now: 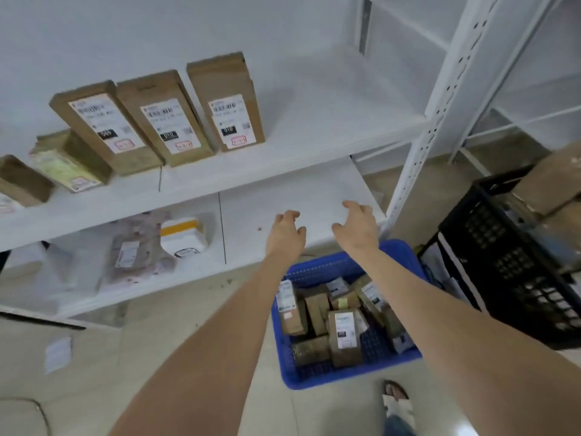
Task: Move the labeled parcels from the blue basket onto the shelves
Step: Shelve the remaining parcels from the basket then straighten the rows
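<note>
A blue basket [314, 377] stands on the floor at the lower right, holding several brown labeled parcels [344, 336]. Both my arms reach forward above it. My left hand [286, 234] and my right hand [356, 226] hover side by side over the bare right part of the lower white shelf [298, 199], fingers loosely curled and holding nothing. On the upper white shelf [314, 133] three tall brown labeled parcels [231, 105] stand upright in a row, with smaller parcels [67, 165] left of them.
Soft plastic mailers and a white box [184, 240] lie on the lower shelf at left. A black crate [509, 272] with cardboard boxes stands right of the basket. A white perforated upright [440, 105] rises at right. My foot [397, 401] is by the basket.
</note>
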Demonstrator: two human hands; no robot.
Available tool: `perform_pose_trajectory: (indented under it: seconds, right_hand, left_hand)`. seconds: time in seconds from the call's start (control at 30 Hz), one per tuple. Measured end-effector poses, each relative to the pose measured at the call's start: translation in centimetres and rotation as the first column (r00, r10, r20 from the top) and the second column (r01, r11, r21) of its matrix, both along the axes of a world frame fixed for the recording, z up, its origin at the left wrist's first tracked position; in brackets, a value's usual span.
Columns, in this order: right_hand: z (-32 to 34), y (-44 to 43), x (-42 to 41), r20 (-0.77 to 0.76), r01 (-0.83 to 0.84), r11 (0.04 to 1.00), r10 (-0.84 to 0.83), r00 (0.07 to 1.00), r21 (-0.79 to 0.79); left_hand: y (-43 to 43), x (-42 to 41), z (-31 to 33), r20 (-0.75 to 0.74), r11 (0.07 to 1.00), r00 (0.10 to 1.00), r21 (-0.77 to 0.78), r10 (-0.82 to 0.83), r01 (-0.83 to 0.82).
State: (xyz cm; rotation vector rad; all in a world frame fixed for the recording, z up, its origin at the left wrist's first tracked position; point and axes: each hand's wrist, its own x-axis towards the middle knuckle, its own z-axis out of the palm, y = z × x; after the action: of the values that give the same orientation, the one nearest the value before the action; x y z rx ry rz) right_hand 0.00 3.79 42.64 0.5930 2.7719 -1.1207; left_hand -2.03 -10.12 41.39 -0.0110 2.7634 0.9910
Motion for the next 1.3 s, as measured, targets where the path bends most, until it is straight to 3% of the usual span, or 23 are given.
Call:
perform_pose_trajectory:
  seconds: [0.23,0.43,0.57,0.73,0.83,1.03,1.13,1.3]
  right_hand:
    - [-15.3,8.0,-1.6,0.247,-0.027,0.998,0.042,0.968,-0.064]
    - [-29.4,12.5,-1.8,0.418,0.013,0.994,0.032,0.908,-0.104]
    - [-39.2,13.0,-2.3,0.584,0.171,0.963,-0.017,0.811,-0.209]
    - [-54.5,12.1,-3.4,0.715,0.358,0.888,-0.05,0.698,-0.287]
    - [-58.1,11.0,-4.7,0.737,0.454,0.821,-0.063,0.674,-0.346]
    - [-64.1,10.0,-6.4,0.746,0.515,0.803,-0.138,0.651,-0.301]
    - [-63.1,10.2,-6.6,0.737,0.544,0.785,-0.174,0.653,-0.297]
    - [-56.2,11.7,-4.4,0.737,0.646,0.632,-0.171,0.654,-0.428]
  left_hand:
    - [7.3,-0.7,-15.1,0.268,0.997,0.96,-0.044,0.079,-0.069]
    - [12.2,-0.1,-28.6,0.483,0.992,0.867,-0.08,0.122,-0.096]
    - [12.8,-0.6,-38.6,0.564,0.992,0.817,-0.089,0.122,-0.087]
    - [12.2,-1.1,-50.4,0.56,0.983,0.81,-0.144,0.175,-0.113]
    - [12.0,-1.8,-55.5,0.466,0.976,0.861,-0.165,0.203,-0.141]
    - [11.6,-3.1,-59.9,0.308,0.968,0.92,-0.137,0.243,-0.21]
    - [11.3,-3.6,-59.1,0.309,0.961,0.909,-0.093,0.278,-0.262]
    - [11.1,-3.5,-53.0,0.433,0.906,0.81,-0.038,0.395,-0.421]
